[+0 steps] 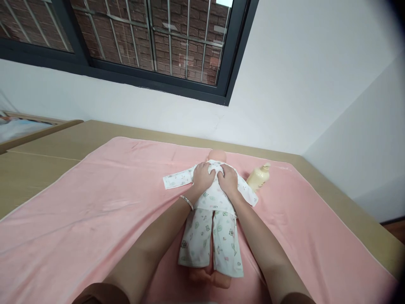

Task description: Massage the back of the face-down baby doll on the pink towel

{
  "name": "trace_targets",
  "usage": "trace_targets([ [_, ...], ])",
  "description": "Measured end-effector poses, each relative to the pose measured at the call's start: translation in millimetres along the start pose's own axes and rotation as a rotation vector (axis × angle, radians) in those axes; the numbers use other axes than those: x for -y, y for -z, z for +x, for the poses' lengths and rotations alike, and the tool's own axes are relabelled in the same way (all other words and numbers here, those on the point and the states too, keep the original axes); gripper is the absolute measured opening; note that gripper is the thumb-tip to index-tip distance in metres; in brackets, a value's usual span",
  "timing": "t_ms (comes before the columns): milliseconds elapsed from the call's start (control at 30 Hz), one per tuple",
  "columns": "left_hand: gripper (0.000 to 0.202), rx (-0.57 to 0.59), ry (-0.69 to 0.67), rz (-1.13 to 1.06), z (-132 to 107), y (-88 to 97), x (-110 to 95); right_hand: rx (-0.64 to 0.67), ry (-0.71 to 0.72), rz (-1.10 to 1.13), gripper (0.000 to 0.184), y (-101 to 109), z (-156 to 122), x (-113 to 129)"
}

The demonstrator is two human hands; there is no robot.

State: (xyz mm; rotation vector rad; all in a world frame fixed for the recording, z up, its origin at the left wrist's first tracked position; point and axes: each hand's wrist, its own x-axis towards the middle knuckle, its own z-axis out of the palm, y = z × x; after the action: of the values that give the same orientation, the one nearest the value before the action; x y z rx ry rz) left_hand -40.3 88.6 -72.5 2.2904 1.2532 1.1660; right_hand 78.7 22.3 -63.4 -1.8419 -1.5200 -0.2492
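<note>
Both hands down on the doll (217, 156). Step in hand looks like handling or smoothing the upper shirt (217, 198), or pressing on the torso; can't say which from here. Next move, in my judgement, calls for light, even pressure from both sides, keeping the cloth flat and not dragging the doll along.

Pose: both arms reach straight forward, running either side of the trousers (196, 240). Left hand (204, 177) and right hand (228, 177) sit near mirror-image just below the neck, backs up, thumbs turned in toward each other with a narrow gap between. Bracelet (186, 202) on the left wrist. Grip: both touching the shirt, fingers bent over out of my sight; can't tell if either pinches fabric or just rests.

Doll lies lengthwise on the pink blanket (110, 202), head away from the person, feet nearest; can't tell if face-up or face-down. Blanket covers much of the wooden worktop (57, 143). Left-side sleeve (177, 179) stretches out sideways, no doll hand showing at the cuff; right-side sleeve (248, 192) slants down, near the yellowish bottle (258, 177). Bottle looks tilted and could get knocked if the right elbow swings wide.
</note>
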Motion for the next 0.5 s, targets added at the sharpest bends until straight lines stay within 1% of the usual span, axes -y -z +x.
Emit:
trace_targets([
  [267,0.031,0.061,0.009,0.011,1.9,-1.1,0.4,0.024,-0.016,0.028,0.04,-3.7,0.9,-4.2],
  [500,0.031,0.068,0.022,-0.013,1.3,0.6,-0.4,0.023,-0.041,0.043,0.043,-5.6,1.0,-6.0],
])
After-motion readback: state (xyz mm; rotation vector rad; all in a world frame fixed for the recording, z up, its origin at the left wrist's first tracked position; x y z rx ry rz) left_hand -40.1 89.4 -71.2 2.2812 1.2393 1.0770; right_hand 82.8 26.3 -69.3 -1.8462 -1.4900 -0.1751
